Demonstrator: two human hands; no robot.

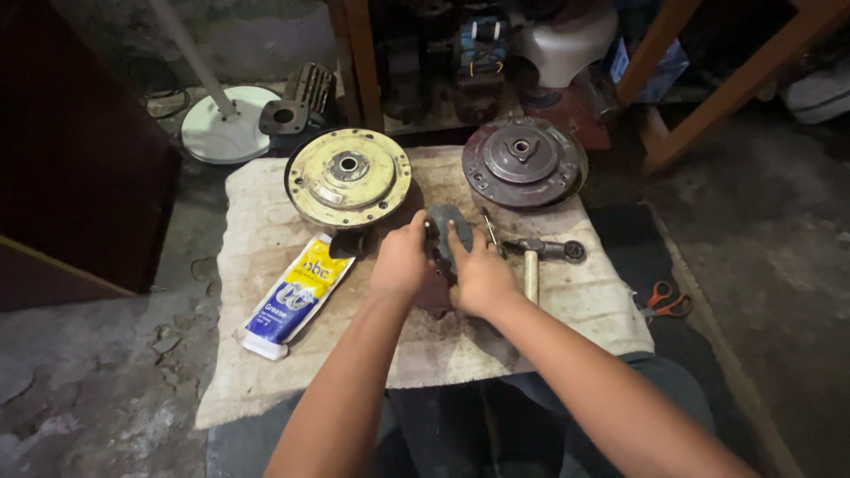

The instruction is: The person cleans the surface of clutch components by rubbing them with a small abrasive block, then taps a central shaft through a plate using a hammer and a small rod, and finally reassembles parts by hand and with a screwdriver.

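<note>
At the centre of the frame, the left hand (403, 261) and the right hand (478, 274) are both clamping their fingers around a small dark grey part (445, 228) on the worn cloth mat (266, 354), so the work appears to be at the stage of handling or fitting this piece, which calls for a steady two-handed grip. The yellow disc (348, 175) and grey disc (522, 161) are crowding the upper centre, the hammer (534, 257) is lying just right of the hands and the grease tube (297, 296) lower left, leaving open mat toward the bottom.
</note>
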